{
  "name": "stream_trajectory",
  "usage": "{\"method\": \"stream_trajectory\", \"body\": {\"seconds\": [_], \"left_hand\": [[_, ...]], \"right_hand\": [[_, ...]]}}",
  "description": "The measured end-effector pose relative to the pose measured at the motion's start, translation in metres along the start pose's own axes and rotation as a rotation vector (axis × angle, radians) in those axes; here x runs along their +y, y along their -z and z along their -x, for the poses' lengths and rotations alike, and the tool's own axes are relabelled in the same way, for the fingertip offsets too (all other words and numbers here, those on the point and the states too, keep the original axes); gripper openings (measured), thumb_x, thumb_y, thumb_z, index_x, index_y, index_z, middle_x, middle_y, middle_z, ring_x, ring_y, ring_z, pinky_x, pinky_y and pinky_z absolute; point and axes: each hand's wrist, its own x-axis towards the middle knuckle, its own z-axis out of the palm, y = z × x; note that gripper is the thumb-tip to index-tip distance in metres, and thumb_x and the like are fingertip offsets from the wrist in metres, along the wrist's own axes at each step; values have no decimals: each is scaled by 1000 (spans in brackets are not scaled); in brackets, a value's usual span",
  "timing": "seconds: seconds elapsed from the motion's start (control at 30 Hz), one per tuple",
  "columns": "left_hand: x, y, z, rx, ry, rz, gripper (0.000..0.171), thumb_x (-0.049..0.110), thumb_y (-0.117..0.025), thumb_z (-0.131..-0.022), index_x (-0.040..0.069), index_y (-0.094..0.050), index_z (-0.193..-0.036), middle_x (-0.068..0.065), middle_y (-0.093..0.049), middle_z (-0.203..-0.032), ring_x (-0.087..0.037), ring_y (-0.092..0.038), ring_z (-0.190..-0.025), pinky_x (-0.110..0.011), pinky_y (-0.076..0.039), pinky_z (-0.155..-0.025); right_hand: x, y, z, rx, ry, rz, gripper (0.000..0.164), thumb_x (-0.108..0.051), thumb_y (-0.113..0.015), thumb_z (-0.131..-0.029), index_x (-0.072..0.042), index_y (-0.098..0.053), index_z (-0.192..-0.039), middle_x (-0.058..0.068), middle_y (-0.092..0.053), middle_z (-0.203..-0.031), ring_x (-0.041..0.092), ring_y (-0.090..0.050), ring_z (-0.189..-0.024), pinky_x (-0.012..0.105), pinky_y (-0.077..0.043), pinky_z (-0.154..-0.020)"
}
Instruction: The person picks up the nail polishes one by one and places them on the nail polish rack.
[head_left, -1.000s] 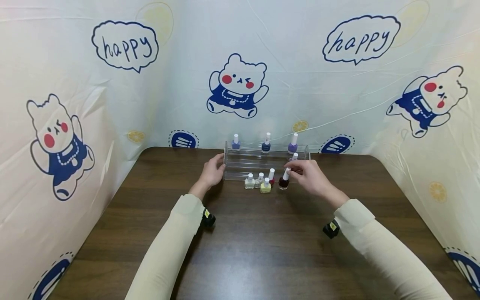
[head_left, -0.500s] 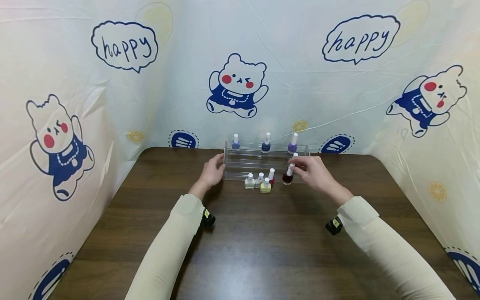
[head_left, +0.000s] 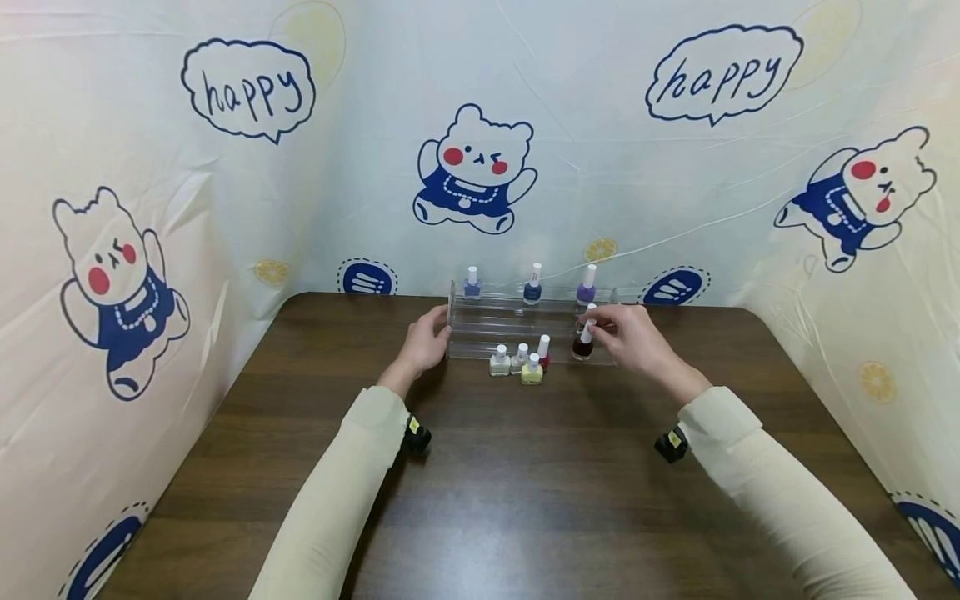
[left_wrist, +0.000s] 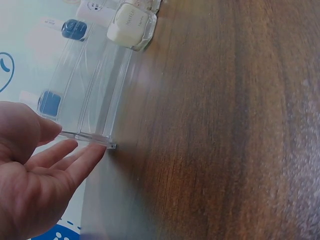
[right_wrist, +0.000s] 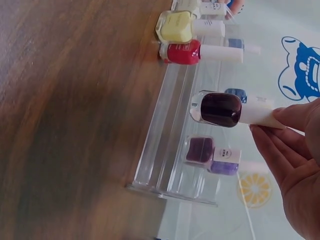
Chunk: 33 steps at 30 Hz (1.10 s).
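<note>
A person's right hand holds a dark nail polish bottle just in front of a clear rack, toward its right end, fingers narrowed on the white cap; the left hand rests extended fingers against the rack's left end; whether the bottle touches the rack cannot be told. Three bottles stand on the rack's top tier; a dark purple bottle sits on it behind the held one; red, yellow and two pale bottles stand before it on the bench. A low approach could clip the rack's lip and shove it; a loose pinch could drop the glass; a crowded placement could topple the purple neighbor.
</note>
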Motion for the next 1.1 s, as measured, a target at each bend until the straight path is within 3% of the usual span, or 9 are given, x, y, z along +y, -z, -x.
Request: {"method": "stream_trajectory", "body": {"seconds": [0.27, 0.6, 0.9, 1.1], "left_hand": [[0, -1, -2, 4, 2, 7, 49, 6, -46, -108, 8, -40, -156, -21, -50, -151, -36, -44, -142, -52, -37, -116], [1, -1, -2, 8, 7, 4, 49, 6, -47, -107, 8, -41, -156, -21, -52, -150, -36, -46, -140, -51, -39, -115], [1, -1, -1, -3, 13, 5, 50, 7, -47, -108, 9, -38, -157, -20, -48, -153, -36, -44, -142, -52, -39, -115], [1, -1, 0, -6, 14, 10, 50, 6, -46, -108, 8, -38, -157, -21, -47, -154, -36, -44, -142, -51, -39, -115]], "right_hand": [[11, 2, -4, 25, 50, 83, 21, 2, -66, -97, 3, -72, -116, 21, -74, -112, 33, -72, -98, 49, -60, -85], [26, -1, -7, 46, 77, 101, 21, 4, -67, -95, 6, -72, -115, 22, -73, -112, 33, -72, -95, 50, -60, -82], [37, -8, -9, 87, 90, 116, 20, 5, -68, -94, 6, -74, -113, 21, -75, -106, 26, -65, -78, 41, -54, -68], [39, -11, -9, 72, 70, 95, 20, 5, -67, -95, 6, -73, -114, 23, -74, -109, 29, -69, -86, 46, -58, -74]]}}
